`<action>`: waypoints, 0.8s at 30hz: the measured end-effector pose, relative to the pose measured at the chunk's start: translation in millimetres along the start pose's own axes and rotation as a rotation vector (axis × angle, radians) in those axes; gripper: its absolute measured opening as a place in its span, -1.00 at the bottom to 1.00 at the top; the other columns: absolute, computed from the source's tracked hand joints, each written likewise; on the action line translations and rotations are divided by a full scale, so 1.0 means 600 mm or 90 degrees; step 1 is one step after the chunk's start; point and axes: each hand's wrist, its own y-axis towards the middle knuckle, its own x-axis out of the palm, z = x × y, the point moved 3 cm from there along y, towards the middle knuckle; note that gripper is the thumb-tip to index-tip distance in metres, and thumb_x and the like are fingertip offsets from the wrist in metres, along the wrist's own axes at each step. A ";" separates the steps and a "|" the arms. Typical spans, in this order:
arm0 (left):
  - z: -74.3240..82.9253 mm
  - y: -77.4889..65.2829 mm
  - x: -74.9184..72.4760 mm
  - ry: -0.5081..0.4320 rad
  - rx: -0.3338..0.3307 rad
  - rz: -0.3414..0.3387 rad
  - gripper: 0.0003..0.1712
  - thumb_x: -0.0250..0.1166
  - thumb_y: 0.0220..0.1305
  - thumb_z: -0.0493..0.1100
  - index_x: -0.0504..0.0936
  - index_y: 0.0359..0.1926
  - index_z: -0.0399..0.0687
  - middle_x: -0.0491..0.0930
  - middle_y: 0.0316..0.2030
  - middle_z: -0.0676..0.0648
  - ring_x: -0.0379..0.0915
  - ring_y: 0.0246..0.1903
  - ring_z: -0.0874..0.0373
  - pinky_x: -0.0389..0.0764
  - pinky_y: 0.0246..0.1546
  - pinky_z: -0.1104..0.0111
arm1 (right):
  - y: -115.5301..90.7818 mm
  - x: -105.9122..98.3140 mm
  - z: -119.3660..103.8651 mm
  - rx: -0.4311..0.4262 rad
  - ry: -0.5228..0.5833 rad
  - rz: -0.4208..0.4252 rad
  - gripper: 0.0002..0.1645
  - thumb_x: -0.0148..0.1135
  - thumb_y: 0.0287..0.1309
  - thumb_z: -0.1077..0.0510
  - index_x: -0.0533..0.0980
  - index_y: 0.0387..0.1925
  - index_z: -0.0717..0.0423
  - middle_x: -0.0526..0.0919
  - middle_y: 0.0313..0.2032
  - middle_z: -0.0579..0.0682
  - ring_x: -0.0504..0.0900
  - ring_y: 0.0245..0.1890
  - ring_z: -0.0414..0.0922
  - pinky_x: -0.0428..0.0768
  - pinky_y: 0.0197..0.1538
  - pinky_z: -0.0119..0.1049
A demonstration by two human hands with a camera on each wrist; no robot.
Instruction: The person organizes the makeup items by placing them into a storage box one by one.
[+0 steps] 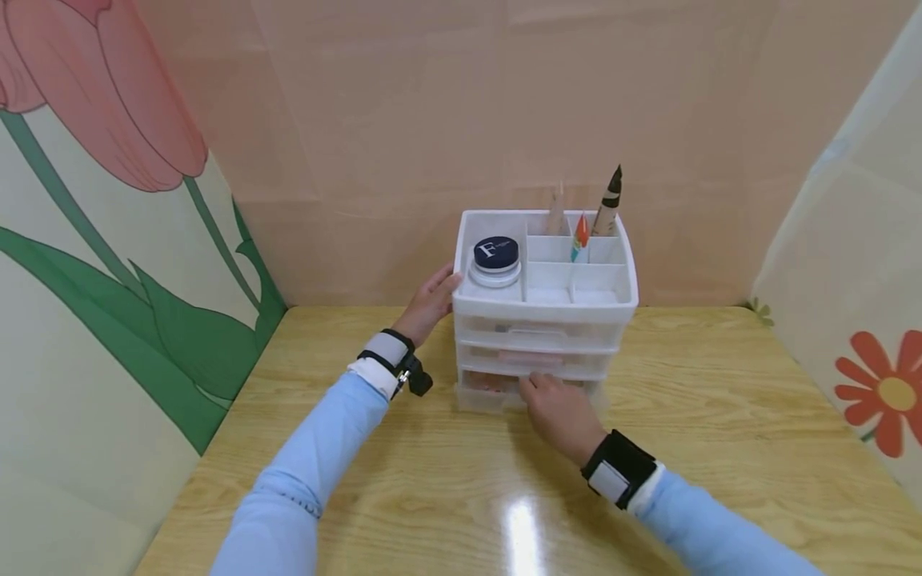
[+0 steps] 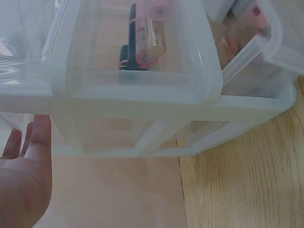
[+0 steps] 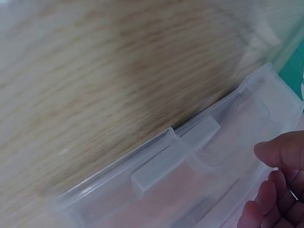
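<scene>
A white plastic organizer [image 1: 543, 310] with three clear drawers stands at the back of the wooden table [image 1: 720, 416]. My left hand [image 1: 435, 300] lies flat against its left side, fingers straight [image 2: 26, 156]. My right hand [image 1: 542, 394] holds the front of the bottom drawer [image 1: 484, 398], which sticks out slightly. In the right wrist view my thumb and curled fingers [image 3: 273, 190] sit at the drawer's edge beside its handle [image 3: 175, 154]. A drawer [image 2: 137, 76] in the left wrist view holds pink and gold lipstick tubes [image 2: 149, 40].
The top tray holds a jar with a dark lid [image 1: 495, 254], a dark-tipped pencil-like stick [image 1: 608, 204] and a small orange item [image 1: 580, 234]. Flowered fabric panels [image 1: 108, 240] close in the table on the left, back and right.
</scene>
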 end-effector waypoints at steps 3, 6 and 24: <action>-0.001 0.000 0.000 -0.003 -0.001 0.001 -0.41 -0.02 0.50 -0.10 0.17 0.47 -0.10 0.22 0.40 -0.13 0.25 0.27 0.01 0.36 0.22 0.12 | 0.006 0.006 0.007 0.013 0.002 -0.003 -0.81 0.30 -0.05 0.44 0.44 -0.48 0.21 0.44 -0.55 0.05 0.51 -0.57 -0.03 0.46 -0.69 -0.21; -0.002 0.001 0.001 -0.006 0.001 0.001 -0.41 -0.02 0.50 -0.10 0.18 0.47 -0.10 0.22 0.40 -0.13 0.26 0.26 0.00 0.37 0.22 0.11 | 0.011 0.013 0.013 0.024 0.002 -0.002 -0.80 0.32 -0.07 0.44 0.45 -0.46 0.22 0.46 -0.53 0.06 0.51 -0.54 -0.01 0.49 -0.66 -0.19; -0.003 0.002 -0.002 0.007 0.002 0.003 -0.38 0.01 0.47 -0.04 0.18 0.47 -0.06 0.23 0.39 -0.10 0.28 0.26 0.02 0.37 0.22 0.13 | 0.016 0.036 0.023 0.004 -0.065 0.063 -0.86 0.23 -0.02 0.44 0.44 -0.41 0.26 0.51 -0.51 0.10 0.52 -0.56 0.00 0.43 -0.75 -0.16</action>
